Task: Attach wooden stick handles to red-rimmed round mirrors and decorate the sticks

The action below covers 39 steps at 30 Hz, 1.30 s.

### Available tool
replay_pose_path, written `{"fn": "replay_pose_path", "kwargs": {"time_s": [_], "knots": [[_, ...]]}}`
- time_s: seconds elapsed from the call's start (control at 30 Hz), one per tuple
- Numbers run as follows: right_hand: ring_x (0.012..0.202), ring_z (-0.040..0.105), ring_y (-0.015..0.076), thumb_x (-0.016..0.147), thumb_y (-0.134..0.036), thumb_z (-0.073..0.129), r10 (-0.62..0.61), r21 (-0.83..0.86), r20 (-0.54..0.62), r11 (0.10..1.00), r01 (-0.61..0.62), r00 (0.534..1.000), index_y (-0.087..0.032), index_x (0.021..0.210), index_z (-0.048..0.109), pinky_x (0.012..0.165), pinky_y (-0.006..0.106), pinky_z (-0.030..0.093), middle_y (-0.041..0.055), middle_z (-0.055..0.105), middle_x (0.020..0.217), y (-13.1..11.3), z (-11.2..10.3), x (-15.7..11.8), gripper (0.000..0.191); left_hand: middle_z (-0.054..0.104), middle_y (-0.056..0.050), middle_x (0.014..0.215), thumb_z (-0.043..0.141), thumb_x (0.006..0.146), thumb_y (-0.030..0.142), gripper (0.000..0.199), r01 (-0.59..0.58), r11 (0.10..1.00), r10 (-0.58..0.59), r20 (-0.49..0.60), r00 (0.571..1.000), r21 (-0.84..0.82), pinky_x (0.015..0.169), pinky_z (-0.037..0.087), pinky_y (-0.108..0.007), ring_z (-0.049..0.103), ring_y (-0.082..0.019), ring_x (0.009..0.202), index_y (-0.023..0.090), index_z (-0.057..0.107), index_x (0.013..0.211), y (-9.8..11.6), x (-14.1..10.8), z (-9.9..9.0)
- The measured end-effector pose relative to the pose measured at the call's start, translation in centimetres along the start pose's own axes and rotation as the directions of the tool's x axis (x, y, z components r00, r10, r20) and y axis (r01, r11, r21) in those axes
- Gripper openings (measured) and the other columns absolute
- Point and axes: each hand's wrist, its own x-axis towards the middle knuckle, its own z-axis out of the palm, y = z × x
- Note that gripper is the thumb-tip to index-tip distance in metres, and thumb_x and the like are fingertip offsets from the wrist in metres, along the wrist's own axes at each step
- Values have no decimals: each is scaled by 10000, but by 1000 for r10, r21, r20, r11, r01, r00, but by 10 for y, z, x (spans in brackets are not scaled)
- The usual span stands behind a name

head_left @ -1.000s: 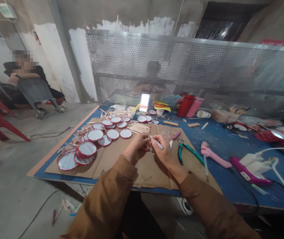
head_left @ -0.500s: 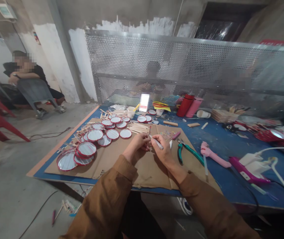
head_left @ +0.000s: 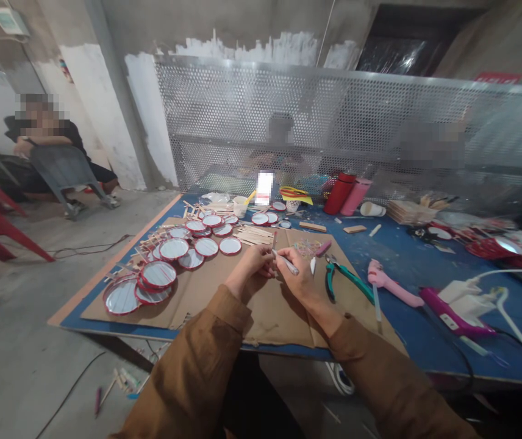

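Observation:
Over the cardboard sheet (head_left: pixel 224 299), my two hands meet close together. My right hand (head_left: pixel 298 273) is closed around a white pen (head_left: pixel 290 266), its tip pointing at the fingers of the other hand. My left hand (head_left: pixel 252 268) is pinched on a thin stick (head_left: pixel 274 239) whose reddish-brown end sticks up above the fingertips; the rest is hidden. Just right of my right hand lies a small white cap-like piece (head_left: pixel 313 265). Beyond the hands are a pile of flat wooden sticks (head_left: pixel 254 235) and a tangle of coloured loops (head_left: pixel 305 246).
Round red-rimmed discs (head_left: pixel 158 274) cover the cardboard's left side. To the right lie teal-handled pliers (head_left: pixel 352 281), a pink glue gun (head_left: pixel 393 285) and a purple power strip (head_left: pixel 453 314) with cables. Two bottles (head_left: pixel 339 192) stand by the perforated metal screen (head_left: pixel 243 110). A person sits far left.
The pen has tilted slightly and its tip has shifted a little left toward my left fingers. Both hands otherwise stay in place, and the view has shifted very slightly.

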Motion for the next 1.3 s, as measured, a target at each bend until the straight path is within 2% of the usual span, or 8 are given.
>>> {"fn": "replay_pose_path", "kwargs": {"time_s": [0.27,0.47,0.67,0.83,1.0,1.3], "knots": [[667,614,183,855,-350,515,-12,0,-1,1000,12,1000,-228,855,591,631,291,481,23,665,735,2,0,0,144,571,11,507,569,872,182,84,2,1000,-2,9,1000,11,457,495,-179,573,-91,406,130,553,807,0,1,-1],[732,604,183,877,-352,509,17,-36,-121,999,-22,993,-221,850,577,693,293,479,29,645,758,-1,-3,-1,150,541,26,472,565,878,180,91,41,998,-40,-19,999,45,457,496,-184,579,-103,405,143,526,804,1,0,0],[707,586,178,876,-350,509,-35,-50,-58,998,33,998,-230,843,577,690,293,478,26,642,757,1,-1,-1,142,554,27,504,593,865,193,105,-10,1000,10,-11,1000,9,451,486,-167,560,-78,391,131,547,795,2,-2,1],[692,588,172,879,-359,502,-1,-36,-87,999,-2,996,-229,842,568,678,286,480,19,639,745,0,-2,0,150,535,32,477,605,859,206,129,6,1000,-6,-8,1000,26,447,484,-167,558,-82,390,138,539,773,3,-2,1],[688,593,182,860,-345,521,-27,-59,-67,998,23,997,-231,822,576,657,290,469,24,649,743,-3,-3,0,132,549,21,494,600,855,200,128,12,999,-12,-1,1000,33,452,487,-175,569,-89,401,139,534,765,3,-1,0],[736,612,192,864,-344,523,-20,-67,-79,998,15,997,-223,845,593,699,301,476,35,670,791,-2,-4,-1,141,548,22,504,514,886,140,109,4,999,-3,-10,1000,49,449,501,-198,574,-101,399,139,531,778,3,-2,1]]}}
